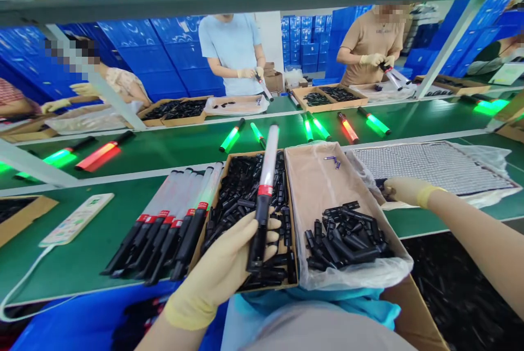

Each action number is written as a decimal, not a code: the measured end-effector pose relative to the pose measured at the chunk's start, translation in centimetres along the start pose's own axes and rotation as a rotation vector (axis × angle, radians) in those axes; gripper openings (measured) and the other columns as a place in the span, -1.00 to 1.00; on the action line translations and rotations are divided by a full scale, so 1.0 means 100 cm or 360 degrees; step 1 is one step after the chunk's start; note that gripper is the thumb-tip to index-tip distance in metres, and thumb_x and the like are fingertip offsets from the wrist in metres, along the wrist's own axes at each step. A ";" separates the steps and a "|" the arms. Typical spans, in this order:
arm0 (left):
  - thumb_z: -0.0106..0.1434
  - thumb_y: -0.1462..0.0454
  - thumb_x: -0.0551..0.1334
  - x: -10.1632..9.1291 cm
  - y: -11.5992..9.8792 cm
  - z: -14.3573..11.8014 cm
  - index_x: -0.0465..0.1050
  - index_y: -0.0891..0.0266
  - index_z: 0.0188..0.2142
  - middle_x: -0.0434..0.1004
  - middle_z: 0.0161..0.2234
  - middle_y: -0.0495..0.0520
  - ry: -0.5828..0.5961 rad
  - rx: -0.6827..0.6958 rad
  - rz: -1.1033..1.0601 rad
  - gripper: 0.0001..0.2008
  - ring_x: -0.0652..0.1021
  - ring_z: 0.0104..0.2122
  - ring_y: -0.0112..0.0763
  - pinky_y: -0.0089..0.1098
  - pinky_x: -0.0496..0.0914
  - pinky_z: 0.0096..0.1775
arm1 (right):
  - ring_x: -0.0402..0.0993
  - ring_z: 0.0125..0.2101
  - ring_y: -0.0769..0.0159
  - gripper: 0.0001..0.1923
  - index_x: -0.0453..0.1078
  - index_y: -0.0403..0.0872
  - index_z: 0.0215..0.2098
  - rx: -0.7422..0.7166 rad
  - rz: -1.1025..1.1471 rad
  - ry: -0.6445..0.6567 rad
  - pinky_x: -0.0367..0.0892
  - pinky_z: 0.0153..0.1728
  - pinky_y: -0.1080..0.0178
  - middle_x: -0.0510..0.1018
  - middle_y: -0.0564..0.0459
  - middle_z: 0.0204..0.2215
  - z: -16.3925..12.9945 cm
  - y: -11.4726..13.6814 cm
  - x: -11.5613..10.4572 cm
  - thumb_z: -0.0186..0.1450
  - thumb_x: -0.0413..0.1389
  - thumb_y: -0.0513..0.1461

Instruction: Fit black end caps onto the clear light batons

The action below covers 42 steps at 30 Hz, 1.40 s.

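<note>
Wand (265, 192) sits in left hand (229, 269), gloved fingers wrapped around the black handle, translucent tube pointing up and away over the middle box (229, 171) of black parts. Grip is low on the handle w/ the butt end exposed near the palm, so the end stays accessible.

Right hand (403, 190), also gloved, reaches out past the lined box (323, 176) toward the bagged tray (434, 168) of small parts; fingers curled at the bag edge, touching something dark there. Can't tell if anything is actually pinched, fingertips hidden.

Judgement: to do this well, keep wand steady and roughly vertical w/ left, pick one part only w/ right, bring it to the exposed end rather than moving the wand. Bag edge is loose, could snag the glove.

Just left of middle box: row of finished wands (172, 220) lying side by side on green bench, handles toward the person. Further left, white power strip (77, 219) w/ cord.

Beyond the boxes: conveyor belt (184, 143) carrying lit wands (315, 127), some green, some red.

Far side: other people at their own boxes; one in a light blue shirt (231, 40), one in a tan shirt (370, 37), both handling wands w/ gloves. Blue crates stacked behind.
</note>
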<state>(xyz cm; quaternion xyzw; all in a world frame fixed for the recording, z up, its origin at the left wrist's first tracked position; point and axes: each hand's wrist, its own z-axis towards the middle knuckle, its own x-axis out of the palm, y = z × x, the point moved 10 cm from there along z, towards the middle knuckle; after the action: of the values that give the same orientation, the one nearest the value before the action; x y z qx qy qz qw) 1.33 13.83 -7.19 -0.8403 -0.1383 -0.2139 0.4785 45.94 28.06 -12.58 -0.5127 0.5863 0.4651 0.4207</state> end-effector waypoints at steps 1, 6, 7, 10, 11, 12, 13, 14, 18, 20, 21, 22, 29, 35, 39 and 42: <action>0.32 0.26 0.34 0.014 0.007 0.001 0.59 0.26 -0.01 0.60 -0.15 0.19 0.0067 -0.0027 -0.0052 -0.74 0.61 -0.22 -0.32 -0.30 0.60 -0.14 | 0.45 -0.52 0.22 -0.78 0.39 -0.07 -0.57 -0.0031 0.0018 0.0002 0.30 -0.38 0.19 0.51 -0.02 -0.57 -0.008 0.004 -0.005 0.14 0.23 -0.14; 0.33 0.26 0.33 0.073 0.036 0.006 0.58 0.28 -0.05 0.55 -0.21 0.15 0.0382 -0.0088 -0.0248 -0.78 0.58 -0.22 -0.35 -0.30 0.55 -0.13 | 0.60 -0.27 0.14 -0.69 0.45 0.01 -0.12 -0.0381 0.0598 -0.0388 0.52 -0.26 0.13 0.64 -0.06 -0.23 -0.091 0.067 -0.047 0.37 0.05 0.02; 0.33 0.25 0.33 0.082 0.042 0.007 0.57 0.28 -0.06 0.54 -0.20 0.15 0.0431 -0.0104 -0.0274 -0.78 0.58 -0.24 -0.34 -0.31 0.54 -0.17 | 0.62 -0.20 0.13 -0.64 0.42 0.06 0.03 -0.0521 0.0865 -0.0538 0.56 -0.20 0.12 0.65 -0.04 -0.14 -0.115 0.087 -0.058 0.38 0.06 0.04; 0.33 0.20 0.33 0.097 0.060 0.009 0.57 0.28 -0.08 0.55 -0.18 0.18 0.0545 -0.0152 -0.0328 -0.77 0.57 -0.27 -0.34 -0.34 0.49 -0.22 | 0.64 -0.16 0.16 -0.63 0.40 0.20 0.14 -0.0866 0.1089 -0.0857 0.61 -0.11 0.11 0.65 0.07 -0.07 -0.177 0.151 -0.076 0.40 0.11 -0.01; 0.34 0.19 0.32 0.100 0.064 0.009 0.58 0.28 -0.07 0.55 -0.17 0.18 0.0588 -0.0158 -0.0327 -0.76 0.56 -0.27 -0.34 -0.36 0.47 -0.23 | 0.65 -0.20 0.19 -0.69 0.42 0.20 0.10 -0.0924 0.1078 -0.0926 0.62 -0.15 0.14 0.65 0.09 -0.11 -0.191 0.169 -0.077 0.40 0.12 -0.03; 0.35 0.18 0.30 0.103 0.067 0.008 0.58 0.27 -0.05 0.56 -0.15 0.19 0.0637 -0.0157 -0.0318 -0.74 0.56 -0.26 -0.34 -0.36 0.45 -0.22 | 0.65 -0.24 0.21 -0.74 0.44 0.18 0.05 -0.0956 0.1067 -0.0968 0.62 -0.21 0.18 0.66 0.10 -0.15 -0.201 0.186 -0.077 0.41 0.12 -0.05; 0.37 0.17 0.29 0.105 0.069 0.007 0.57 0.25 -0.01 0.57 -0.12 0.20 0.0682 -0.0147 -0.0302 -0.72 0.56 -0.24 -0.33 -0.37 0.43 -0.22 | 0.65 -0.27 0.24 -0.78 0.44 0.16 0.01 -0.0981 0.1060 -0.0979 0.62 -0.26 0.21 0.66 0.09 -0.18 -0.206 0.200 -0.076 0.42 0.12 -0.07; 0.37 0.17 0.28 0.106 0.071 0.005 0.56 0.22 0.04 0.57 -0.09 0.20 0.0715 -0.0132 -0.0281 -0.69 0.56 -0.22 -0.32 -0.37 0.41 -0.22 | 0.64 -0.28 0.25 -0.80 0.43 0.14 0.00 -0.1013 0.1041 -0.0968 0.61 -0.28 0.23 0.66 0.09 -0.20 -0.209 0.213 -0.074 0.43 0.11 -0.10; 0.35 0.13 0.31 0.100 0.069 0.003 0.54 0.20 0.09 0.59 -0.05 0.19 0.0682 -0.0059 -0.0223 -0.63 0.57 -0.17 -0.24 -0.36 0.33 -0.21 | 0.63 -0.24 0.25 -0.86 0.42 0.10 -0.04 -0.1206 0.0862 -0.0949 0.58 -0.19 0.20 0.65 0.06 -0.20 -0.216 0.246 -0.068 0.44 0.09 -0.18; 0.34 0.13 0.31 0.094 0.066 0.002 0.55 0.23 0.06 0.60 -0.07 0.20 0.0643 -0.0025 -0.0233 -0.64 0.57 -0.17 -0.24 -0.35 0.32 -0.20 | 0.62 -0.20 0.24 -0.86 0.42 0.08 -0.04 -0.1252 0.0779 -0.1016 0.56 -0.14 0.18 0.64 0.05 -0.19 -0.221 0.251 -0.069 0.44 0.10 -0.21; 0.35 0.13 0.31 0.092 0.065 0.002 0.55 0.24 0.05 0.60 -0.08 0.21 0.0633 -0.0012 -0.0240 -0.65 0.56 -0.18 -0.24 -0.34 0.32 -0.20 | 0.61 -0.19 0.24 -0.85 0.41 0.08 -0.03 -0.1256 0.0753 -0.1052 0.55 -0.12 0.18 0.63 0.04 -0.19 -0.223 0.252 -0.069 0.44 0.11 -0.22; 0.35 0.14 0.30 0.091 0.064 0.002 0.55 0.24 0.05 0.60 -0.08 0.21 0.0626 -0.0003 -0.0248 -0.66 0.56 -0.18 -0.25 -0.34 0.33 -0.21 | 0.61 -0.18 0.24 -0.84 0.40 0.08 -0.03 -0.1255 0.0746 -0.1079 0.55 -0.10 0.17 0.63 0.04 -0.19 -0.225 0.252 -0.070 0.43 0.12 -0.23; 0.34 0.14 0.32 0.085 0.066 0.005 0.51 0.24 0.02 0.57 -0.08 0.21 0.0566 -0.0020 -0.0268 -0.67 0.56 -0.18 -0.25 -0.34 0.35 -0.25 | 0.61 -0.22 0.24 -0.86 0.41 0.05 -0.07 -0.1254 0.0713 -0.1191 0.54 -0.16 0.16 0.63 0.02 -0.21 -0.234 0.256 -0.073 0.41 0.13 -0.28; 0.39 0.15 0.26 0.074 0.063 0.013 0.48 0.21 -0.03 0.55 -0.05 0.16 0.0363 0.0046 -0.0324 -0.76 0.55 -0.16 -0.31 -0.35 0.39 -0.21 | 0.59 -0.15 0.29 -0.82 0.45 0.01 -0.04 -0.1451 0.0602 -0.1097 0.51 -0.12 0.20 0.66 0.03 -0.15 -0.231 0.266 -0.069 0.49 0.03 -0.24; 0.44 0.18 0.21 0.067 0.061 0.020 0.46 0.17 0.07 0.56 -0.07 0.11 0.0254 0.0092 -0.0297 -0.73 0.55 -0.14 -0.36 -0.37 0.41 -0.13 | 0.53 0.02 0.18 -0.55 0.46 -0.12 0.11 -0.1582 0.0508 -0.0986 0.48 -0.01 0.12 0.63 -0.05 0.02 -0.229 0.273 -0.063 0.52 -0.06 -0.01; 0.43 0.19 0.23 0.067 0.061 0.025 0.48 0.17 0.06 0.56 -0.09 0.10 0.0221 0.0081 -0.0271 -0.74 0.55 -0.16 -0.37 -0.38 0.41 -0.13 | 0.46 0.13 0.17 -0.49 0.46 -0.13 0.14 -0.1652 0.0514 -0.0890 0.46 0.07 0.13 0.60 -0.04 0.07 -0.224 0.272 -0.057 0.52 -0.09 0.03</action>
<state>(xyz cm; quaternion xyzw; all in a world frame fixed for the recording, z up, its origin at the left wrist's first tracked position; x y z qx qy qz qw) 10.37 13.04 -9.58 -0.7963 -0.1811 -0.3079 0.4882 19.26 8.46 0.80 -0.4139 0.2207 0.8650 0.1780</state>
